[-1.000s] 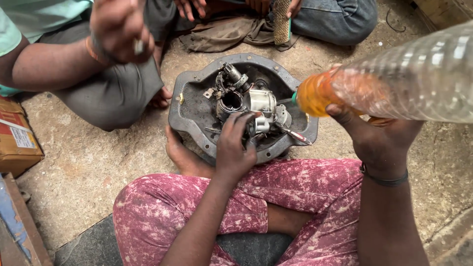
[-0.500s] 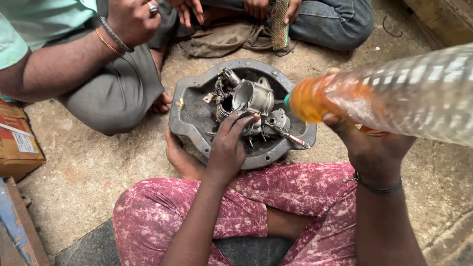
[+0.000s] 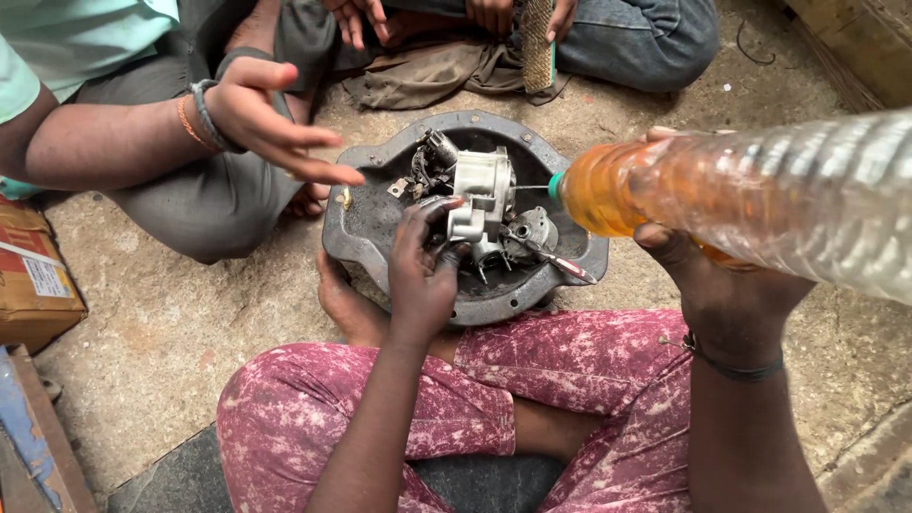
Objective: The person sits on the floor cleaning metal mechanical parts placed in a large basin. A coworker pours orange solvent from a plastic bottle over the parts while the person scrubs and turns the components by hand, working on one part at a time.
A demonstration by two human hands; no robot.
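Observation:
My left hand [image 3: 424, 271] grips a silver metal engine part [image 3: 482, 193], tilted up inside a dark round metal pan [image 3: 366, 228] on the ground. Small metal pieces lie in the pan around it, with a red-handled tool [image 3: 556, 260] to the right. My right hand [image 3: 722, 290] holds a clear ribbed plastic bottle [image 3: 760, 190] with orange liquid, tipped sideways. A thin stream runs from its green mouth [image 3: 555, 188] onto the engine part.
A person in grey trousers sits at the left, an open hand [image 3: 271, 119] reaching over the pan's left rim. Another person in jeans sits at the back by a brush [image 3: 536, 43] and rag. A cardboard box [image 3: 33, 275] stands at left.
The bottle has tipped closer to the engine part. My left hand has turned the part more upright. The other person's hand has come down from above to the pan's left rim.

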